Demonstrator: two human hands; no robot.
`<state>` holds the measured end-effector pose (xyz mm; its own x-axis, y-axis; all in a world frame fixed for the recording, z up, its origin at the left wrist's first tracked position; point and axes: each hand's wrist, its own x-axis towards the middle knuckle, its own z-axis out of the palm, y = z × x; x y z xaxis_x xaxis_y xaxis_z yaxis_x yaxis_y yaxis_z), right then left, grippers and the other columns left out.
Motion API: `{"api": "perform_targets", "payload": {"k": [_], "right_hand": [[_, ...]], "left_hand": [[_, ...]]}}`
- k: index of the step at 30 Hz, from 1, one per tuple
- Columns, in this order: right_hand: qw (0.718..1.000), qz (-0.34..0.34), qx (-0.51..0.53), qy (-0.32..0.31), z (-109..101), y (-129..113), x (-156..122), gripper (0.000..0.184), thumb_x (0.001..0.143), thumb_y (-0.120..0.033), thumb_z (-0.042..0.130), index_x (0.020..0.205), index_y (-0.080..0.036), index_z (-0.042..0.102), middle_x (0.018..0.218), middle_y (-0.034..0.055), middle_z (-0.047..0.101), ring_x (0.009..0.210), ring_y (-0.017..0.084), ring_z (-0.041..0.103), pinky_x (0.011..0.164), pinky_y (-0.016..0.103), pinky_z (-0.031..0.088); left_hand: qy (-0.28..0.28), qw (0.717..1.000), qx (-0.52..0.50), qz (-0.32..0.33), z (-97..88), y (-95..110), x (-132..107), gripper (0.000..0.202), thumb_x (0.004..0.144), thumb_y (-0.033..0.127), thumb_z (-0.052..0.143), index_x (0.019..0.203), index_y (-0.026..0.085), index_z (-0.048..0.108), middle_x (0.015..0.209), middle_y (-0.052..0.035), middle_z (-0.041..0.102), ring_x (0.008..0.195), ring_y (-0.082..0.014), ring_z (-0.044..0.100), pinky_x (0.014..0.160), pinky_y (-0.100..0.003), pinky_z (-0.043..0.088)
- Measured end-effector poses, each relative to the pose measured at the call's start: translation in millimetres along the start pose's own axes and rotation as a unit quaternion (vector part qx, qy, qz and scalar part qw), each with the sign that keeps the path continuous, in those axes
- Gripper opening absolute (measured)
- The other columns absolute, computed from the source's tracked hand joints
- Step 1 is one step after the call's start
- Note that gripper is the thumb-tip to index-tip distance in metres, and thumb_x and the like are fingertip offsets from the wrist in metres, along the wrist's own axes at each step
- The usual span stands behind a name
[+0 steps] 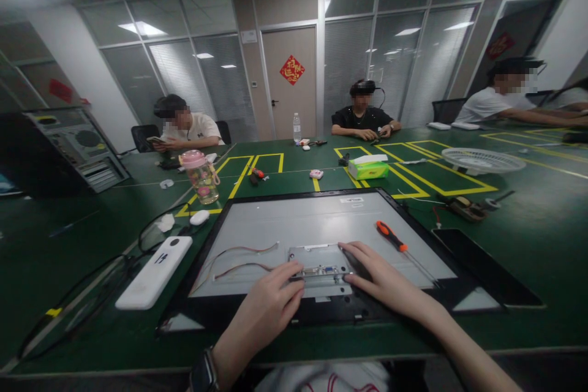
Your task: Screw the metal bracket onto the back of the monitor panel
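A monitor panel [275, 220] with a black frame lies face down or flat on the green table in front of me. On its lower middle is a silver metal bracket [316, 254] with a row of ports, one of them blue. My left hand [278, 294] grips the bracket's left side, fingers and thumb closed on its edge. At the right side, my right hand [379, 275] holds it between thumb and fingers. Thin ribbon cables [243, 250] lie loose on the panel, left of the bracket. An orange and black screwdriver [397, 239] rests on the panel's right part.
A white power bank [156, 272] and black cables lie left of the panel, near a pink-lidded bottle [201, 177]. To the right is a dark phone-like slab [487, 266]. Beyond are a green tissue pack [368, 169], a white round grille [482, 160] and several seated people.
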<state>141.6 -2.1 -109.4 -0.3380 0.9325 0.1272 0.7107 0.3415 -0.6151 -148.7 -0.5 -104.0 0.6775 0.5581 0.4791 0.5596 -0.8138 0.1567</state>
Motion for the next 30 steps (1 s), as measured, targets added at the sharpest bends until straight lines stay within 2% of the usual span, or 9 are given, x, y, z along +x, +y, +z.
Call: {"api": "perform_targets", "payload": {"k": [5,11,18,25,28,30], "right_hand": [[1.0,-0.001,-0.006,0.002,0,0,-1,0.055,0.094,-0.038,0.052,0.146,-0.02,0.045,0.145,0.015,0.051,0.136,0.029,0.049,0.118,0.046,0.036],[1.0,0.0,-0.005,0.004,0,-1,0,0.055,0.093,-0.037,0.054,0.146,-0.021,0.046,0.145,0.015,0.052,0.135,0.03,0.05,0.117,0.047,0.036],[1.0,-0.001,-0.01,0.011,0,-3,0,0.055,0.093,-0.036,0.054,0.145,-0.022,0.048,0.145,0.0144,0.054,0.134,0.031,0.051,0.116,0.048,0.038],[1.0,-0.001,-0.009,0.011,-1,-4,-1,0.055,0.093,-0.036,0.054,0.145,-0.02,0.048,0.146,0.0152,0.053,0.136,0.031,0.05,0.116,0.047,0.038],[1.0,-0.005,-0.009,0.018,1,-3,-1,0.055,0.093,-0.036,0.055,0.145,-0.021,0.048,0.145,0.0147,0.054,0.135,0.031,0.051,0.116,0.047,0.038],[1.0,-0.008,-0.011,0.027,2,-1,-1,0.055,0.092,-0.036,0.056,0.144,-0.022,0.049,0.144,0.0139,0.055,0.135,0.031,0.052,0.115,0.047,0.039]], "left_hand": [[0.004,1.0,-0.007,0.003,-0.6,4,1,0.02,0.092,0.011,0.056,0.1,0.018,0.073,0.127,-0.0111,0.069,0.122,-0.0274,0.063,0.102,-0.044,0.056],[0.019,1.0,0.003,-0.022,2.0,8,2,0.023,0.09,0.008,0.053,0.098,0.019,0.073,0.123,-0.01,0.071,0.118,-0.0266,0.066,0.099,-0.043,0.058],[0.048,0.996,0.072,0.012,7.6,17,6,0.025,0.089,0.006,0.049,0.101,0.015,0.069,0.115,-0.012,0.074,0.11,-0.029,0.07,0.102,-0.054,0.054],[0.082,0.995,0.061,-0.015,13.5,18,6,0.025,0.092,0.008,0.045,0.091,0.017,0.067,0.109,-0.011,0.075,0.105,-0.0286,0.072,0.097,-0.055,0.057],[0.088,0.994,0.059,-0.036,16.5,22,11,0.024,0.091,0.01,0.046,0.095,0.018,0.068,0.11,-0.0117,0.074,0.105,-0.0289,0.071,0.095,-0.053,0.058],[0.09,0.994,0.041,-0.045,19.9,28,17,0.026,0.091,0.01,0.047,0.105,0.019,0.068,0.115,-0.0125,0.072,0.109,-0.0283,0.069,0.096,-0.051,0.058]]}}
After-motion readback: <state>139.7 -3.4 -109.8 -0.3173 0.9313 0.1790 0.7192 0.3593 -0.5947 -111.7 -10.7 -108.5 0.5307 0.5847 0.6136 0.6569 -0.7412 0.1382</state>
